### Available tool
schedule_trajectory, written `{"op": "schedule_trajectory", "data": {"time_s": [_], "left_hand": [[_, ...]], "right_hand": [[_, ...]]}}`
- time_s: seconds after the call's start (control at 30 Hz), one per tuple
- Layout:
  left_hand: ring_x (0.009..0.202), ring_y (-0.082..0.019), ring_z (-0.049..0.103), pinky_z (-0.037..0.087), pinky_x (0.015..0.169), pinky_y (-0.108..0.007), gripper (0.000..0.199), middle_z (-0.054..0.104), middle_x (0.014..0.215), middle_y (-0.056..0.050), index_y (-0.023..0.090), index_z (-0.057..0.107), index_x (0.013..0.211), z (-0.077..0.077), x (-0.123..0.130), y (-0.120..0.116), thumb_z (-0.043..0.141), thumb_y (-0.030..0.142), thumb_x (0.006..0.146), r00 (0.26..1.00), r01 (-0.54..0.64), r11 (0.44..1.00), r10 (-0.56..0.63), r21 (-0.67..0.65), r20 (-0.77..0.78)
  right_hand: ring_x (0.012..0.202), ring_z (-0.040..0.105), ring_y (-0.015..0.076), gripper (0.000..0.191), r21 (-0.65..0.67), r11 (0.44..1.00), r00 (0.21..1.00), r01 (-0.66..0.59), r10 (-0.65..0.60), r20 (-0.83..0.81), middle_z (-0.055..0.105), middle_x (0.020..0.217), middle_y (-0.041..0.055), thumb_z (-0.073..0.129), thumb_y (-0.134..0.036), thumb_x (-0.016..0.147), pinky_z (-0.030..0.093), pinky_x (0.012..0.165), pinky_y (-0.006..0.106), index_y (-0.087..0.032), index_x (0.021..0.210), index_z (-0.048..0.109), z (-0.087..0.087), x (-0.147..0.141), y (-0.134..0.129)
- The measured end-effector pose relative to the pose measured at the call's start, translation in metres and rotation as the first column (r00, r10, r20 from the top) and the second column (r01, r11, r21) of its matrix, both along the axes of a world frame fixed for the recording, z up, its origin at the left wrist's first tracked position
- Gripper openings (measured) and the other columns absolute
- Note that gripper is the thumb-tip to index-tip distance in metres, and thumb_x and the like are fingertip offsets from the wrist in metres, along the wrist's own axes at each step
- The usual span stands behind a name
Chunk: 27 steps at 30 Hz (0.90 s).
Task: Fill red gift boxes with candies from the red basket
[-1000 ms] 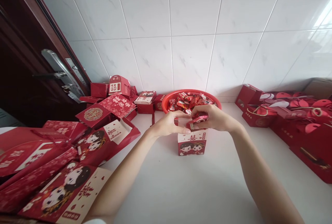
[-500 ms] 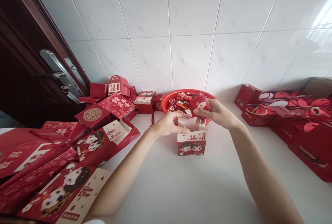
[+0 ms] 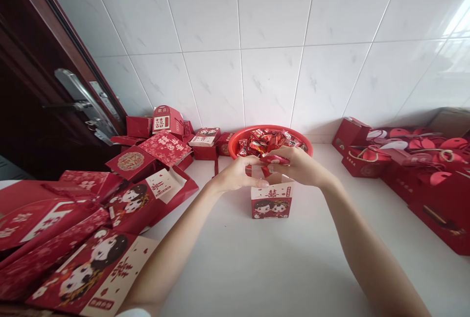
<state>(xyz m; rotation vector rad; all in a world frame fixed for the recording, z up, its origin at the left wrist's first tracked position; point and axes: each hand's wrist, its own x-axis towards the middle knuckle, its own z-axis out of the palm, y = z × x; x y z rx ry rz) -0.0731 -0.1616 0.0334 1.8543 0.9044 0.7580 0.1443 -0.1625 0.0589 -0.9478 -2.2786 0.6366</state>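
A small red and cream box (image 3: 271, 205) with two cartoon faces stands upright on the white table, its top open. My left hand (image 3: 238, 175) grips the box's upper left edge, thumb at the front. Above the opening, my right hand (image 3: 299, 166) holds a red candy packet (image 3: 275, 159), tilted low over the box. Just behind is a red plastic basket (image 3: 309, 149) with wrapped candies (image 3: 257, 143) in it. The inside of the box is mostly hidden.
Many red boxes (image 3: 134, 163) are heaped on the left, near a dark door with a metal handle (image 3: 79, 97). More red boxes with cord handles (image 3: 367, 160) stand on the right. A tiled wall (image 3: 271, 82) rises behind the basket.
My right hand has moved down and left with the red packet, from in front of the basket to over the box opening. My left hand stays at the box.
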Motion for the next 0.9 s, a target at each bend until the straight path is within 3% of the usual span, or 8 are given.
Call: {"op": "schedule_trajectory", "data": {"time_s": [0.2, 0.43, 0.67, 0.8, 0.9], "left_hand": [[0.093, -0.024, 0.074, 0.051, 0.101, -0.046, 0.074, 0.061, 0.143, -0.013, 0.024, 0.071, 0.124, -0.0024, -0.0002, -0.0004, 0.096, 0.032, 0.055, 0.998, -0.058, 0.985, 0.061, -0.16, 0.013], [0.089, -0.023, 0.073, 0.053, 0.098, -0.046, 0.071, 0.069, 0.131, -0.011, 0.022, 0.071, 0.124, 0.0024, 0.0019, -0.0043, 0.095, 0.033, 0.058, 0.999, 0.009, 0.989, -0.003, -0.149, 0.041], [0.129, -0.031, 0.059, 0.041, 0.112, -0.044, 0.061, 0.071, 0.128, -0.008, 0.022, 0.072, 0.12, -0.0015, -0.0009, -0.0004, 0.091, 0.034, 0.064, 1.0, 0.003, 0.999, -0.003, -0.037, -0.009], [0.132, -0.033, 0.056, 0.04, 0.113, -0.046, 0.067, 0.066, 0.136, -0.01, 0.022, 0.071, 0.124, -0.0012, -0.0011, -0.0003, 0.092, 0.034, 0.062, 1.0, -0.022, 0.999, 0.021, -0.041, -0.023], [0.128, -0.032, 0.058, 0.041, 0.112, -0.047, 0.066, 0.067, 0.134, -0.011, 0.021, 0.071, 0.125, -0.0005, -0.0007, -0.0008, 0.091, 0.031, 0.063, 1.0, -0.01, 0.999, 0.01, -0.041, -0.016]], "right_hand": [[0.072, 0.057, 0.0193, 0.016, 0.027, 0.998, 0.991, 0.051, -0.047, -0.125, 0.062, 0.076, 0.003, 0.06, -0.036, 0.09, 0.045, 0.061, 0.032, -0.022, 0.084, 0.064, 0.0033, 0.0017, -0.0024], [0.068, 0.057, 0.0156, 0.012, -0.13, 0.991, 0.959, -0.042, 0.003, -0.283, 0.058, 0.075, -0.0007, 0.055, -0.029, 0.087, 0.047, 0.061, 0.031, -0.023, 0.082, 0.046, -0.0008, -0.001, -0.0009], [0.07, 0.06, 0.0158, 0.007, -0.102, 0.984, 0.988, -0.145, 0.139, -0.064, 0.067, 0.079, 0.001, 0.061, -0.026, 0.086, 0.047, 0.062, 0.029, -0.022, 0.082, 0.062, 0.0027, 0.0025, -0.0011], [0.067, 0.059, 0.0153, 0.011, -0.083, 0.985, 0.984, -0.15, 0.157, 0.086, 0.069, 0.077, 0.0001, 0.061, -0.025, 0.087, 0.045, 0.061, 0.029, -0.022, 0.086, 0.071, 0.0061, 0.0066, -0.0046], [0.073, 0.064, 0.0172, 0.013, -0.092, 0.988, 0.982, -0.126, 0.137, 0.131, 0.074, 0.086, 0.0017, 0.063, -0.024, 0.086, 0.047, 0.063, 0.029, -0.024, 0.093, 0.074, 0.0048, 0.0047, -0.0067]]}}
